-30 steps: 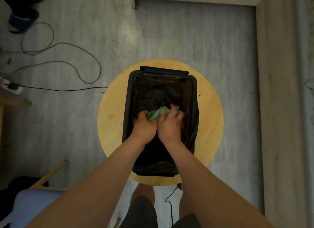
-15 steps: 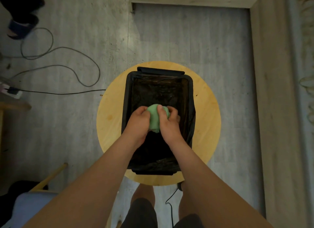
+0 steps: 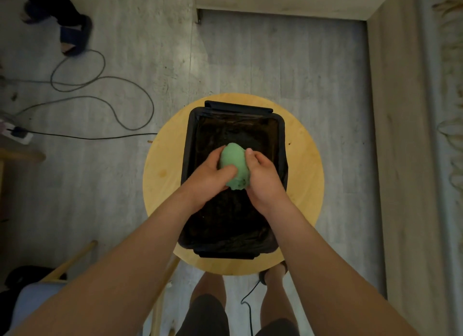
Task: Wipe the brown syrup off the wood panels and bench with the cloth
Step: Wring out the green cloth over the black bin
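We see the cloth [image 3: 234, 165], green and bunched into a tight ball, at the centre of the frame, held over the inside of a black tub [image 3: 281, 140]. A few dark specks show at its lower end. Whether it touches the tub's lining we cannot tell.

The left hand [image 3: 211, 176] wraps it from the left, thumb laid across its front. The right hand [image 3: 264, 179] wraps it from the right. Each grip is closed around the cloth.

The tub, lined with crinkled black plastic, stands on a round pale-wood surface [image 3: 165, 175], whose rim shows on every side of it.

On the grey floor [image 3: 275, 60], cables [image 3: 125, 85] loop across the upper left, and a power strip [image 3: 17, 134] sits at the left edge. A foot in a dark slipper [image 3: 74, 36] stands in the upper left corner. Part of a chair [image 3: 32, 300] shows at lower left.
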Demonstrator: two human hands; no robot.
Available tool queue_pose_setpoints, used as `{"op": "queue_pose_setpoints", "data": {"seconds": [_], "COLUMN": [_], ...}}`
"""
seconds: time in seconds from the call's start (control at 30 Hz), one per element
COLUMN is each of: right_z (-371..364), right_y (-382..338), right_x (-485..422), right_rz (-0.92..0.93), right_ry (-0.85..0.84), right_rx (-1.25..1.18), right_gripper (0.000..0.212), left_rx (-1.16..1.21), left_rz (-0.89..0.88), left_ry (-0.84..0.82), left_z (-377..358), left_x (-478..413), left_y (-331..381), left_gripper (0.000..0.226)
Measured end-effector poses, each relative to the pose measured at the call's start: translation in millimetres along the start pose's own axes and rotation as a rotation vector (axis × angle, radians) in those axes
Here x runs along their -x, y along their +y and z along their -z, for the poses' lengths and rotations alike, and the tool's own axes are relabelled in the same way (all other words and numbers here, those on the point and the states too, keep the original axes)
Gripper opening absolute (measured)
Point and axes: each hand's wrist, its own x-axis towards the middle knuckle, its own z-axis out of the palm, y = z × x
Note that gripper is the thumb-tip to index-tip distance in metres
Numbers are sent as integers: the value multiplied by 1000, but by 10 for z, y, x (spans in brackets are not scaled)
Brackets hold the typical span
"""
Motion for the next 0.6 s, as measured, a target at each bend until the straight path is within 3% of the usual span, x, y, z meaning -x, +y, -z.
{"op": "queue_pose_setpoints", "data": {"seconds": [0.17, 0.2, 0.27, 0.33, 0.4, 0.47, 0.6], "right_z": [42, 67, 120, 169, 215, 235, 213], "right_y": [-154, -180, -238, -343, -464, -576, -715], "right_x": [19, 11, -28, -68, -89, -100, -70], "right_rz": [-141, -139, -109, -38, -16, -143, -421], "right_ry": [-187, -186, -170, -130, -109, -183, -308], "right_rx": [-132, -83, 103, 396, 622, 588, 482], "right_gripper": [45, 45, 41, 28, 38, 55, 41], "left_rx": [-235, -220, -221, -359, -482, -583, -662], "left_rz": [-145, -142, -154, -168, -135, -109, -107], "left_ry": [-15, 8, 47, 95, 91, 27, -24], "left_z": [-51, -68, -93, -70, -33, -13, -17], "left_x": [-40, -63, -110, -116, -103, -90, -96], "left_y": [-24, -36, -79, -100, -99, -47, 125], "left_gripper": [95, 91, 62, 35, 26, 26, 28]}}
